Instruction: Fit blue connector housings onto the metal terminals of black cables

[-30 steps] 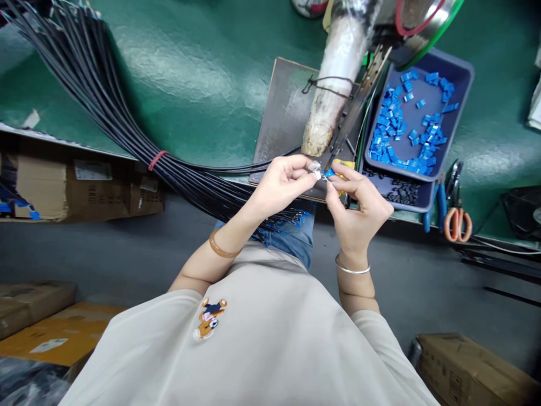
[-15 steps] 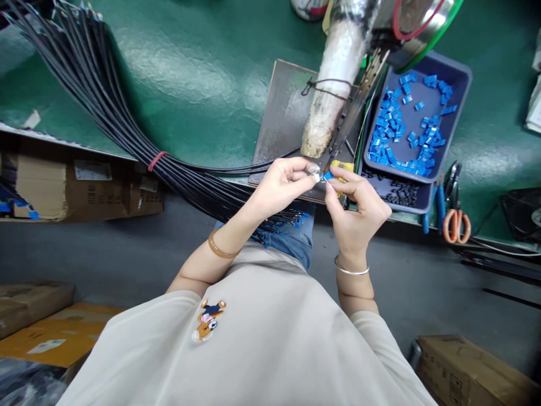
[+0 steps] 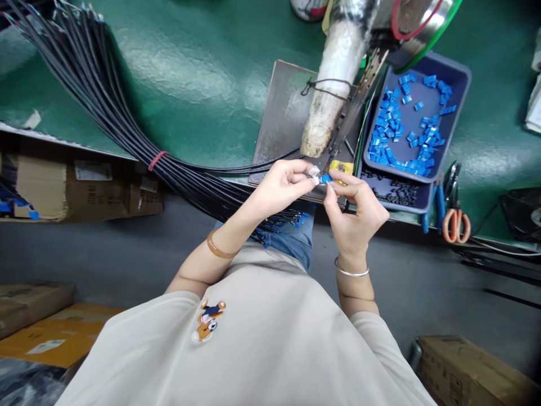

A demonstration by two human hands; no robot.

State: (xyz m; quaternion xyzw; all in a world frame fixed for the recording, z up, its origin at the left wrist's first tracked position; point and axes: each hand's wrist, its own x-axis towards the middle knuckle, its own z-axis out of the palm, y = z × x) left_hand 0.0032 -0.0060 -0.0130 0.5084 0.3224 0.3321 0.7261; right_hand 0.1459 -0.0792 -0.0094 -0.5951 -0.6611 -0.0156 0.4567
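Observation:
My left hand pinches the end of a black cable at the edge of the green bench, thumb and forefinger pressed together. My right hand faces it and pinches a small blue connector against that cable end. The two sets of fingertips meet just below a wrapped tool post. A thick bundle of black cables, tied with a red band, runs from the upper left down across my lap, where several ends carry blue connectors.
A blue tray of loose blue connectors sits at the right, with a lower tray of black parts. A grey metal plate lies under the post. Orange-handled scissors and pliers hang at the bench edge. Cardboard boxes stand on the floor.
My right hand has shifted slightly left and down, bringing the blue connector closer to the left fingertips. The left hand has hardly moved.

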